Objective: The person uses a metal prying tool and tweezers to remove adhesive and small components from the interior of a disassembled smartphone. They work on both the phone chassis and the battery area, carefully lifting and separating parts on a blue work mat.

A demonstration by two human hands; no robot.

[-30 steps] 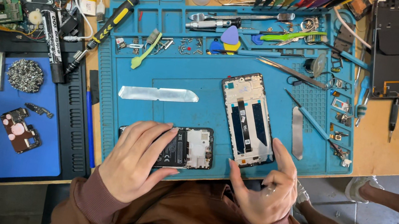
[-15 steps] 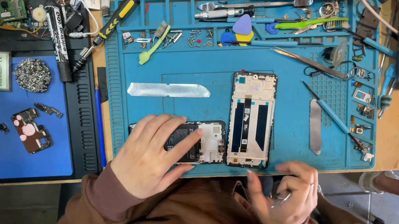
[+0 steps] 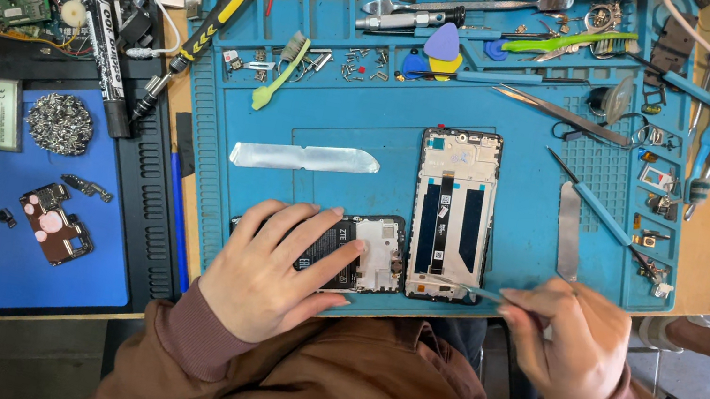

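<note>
My left hand (image 3: 273,264) lies flat on an opened phone body (image 3: 365,253) with a black battery, at the near edge of the blue repair mat (image 3: 367,125). My right hand (image 3: 565,342) pinches a thin pair of tweezers (image 3: 464,289), whose tip reaches the lower end of a white phone frame (image 3: 453,210) that lies upright on the mat just right of the phone body. Brown sleeves cover both wrists.
A silver strip (image 3: 304,158) lies on the mat's middle. A metal spudger (image 3: 567,231), blue-handled tool (image 3: 604,215), long tweezers (image 3: 563,116), green brush (image 3: 277,78) and small parts sit in the mat's trays. A black-yellow screwdriver (image 3: 200,37), screw pile (image 3: 60,123) and circuit boards lie left.
My right hand has moved right and off the table edge, now holding tweezers toward the frame's lower end. My left hand has settled flatter on the phone body.
</note>
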